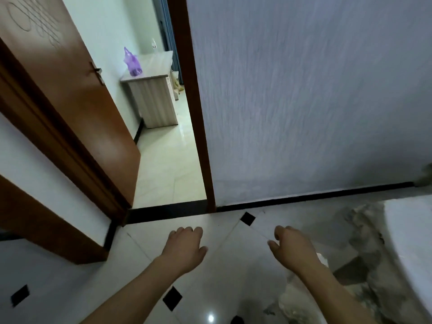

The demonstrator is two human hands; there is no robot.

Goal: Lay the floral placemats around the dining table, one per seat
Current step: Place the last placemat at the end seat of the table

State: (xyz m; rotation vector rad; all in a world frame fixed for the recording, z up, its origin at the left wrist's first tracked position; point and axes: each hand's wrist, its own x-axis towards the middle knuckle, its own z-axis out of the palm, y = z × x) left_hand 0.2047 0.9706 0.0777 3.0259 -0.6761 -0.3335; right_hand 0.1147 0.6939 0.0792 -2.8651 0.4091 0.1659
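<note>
My left hand (184, 247) and my right hand (293, 250) reach forward over the white tiled floor, backs up, fingers loosely curled, with nothing visible in either. A blurred grey-and-beige patterned fabric (364, 232) hangs at the lower right, below a white rounded surface (411, 249). It passes under my right forearm. I cannot tell whether it is a floral placemat. No dining table top is clearly in view.
Straight ahead stands a pale textured wall (304, 101) with a black skirting. To its left an open brown door (77, 101) leads into a room with a light wooden cabinet (152, 99) and a purple bag (132, 63) on it.
</note>
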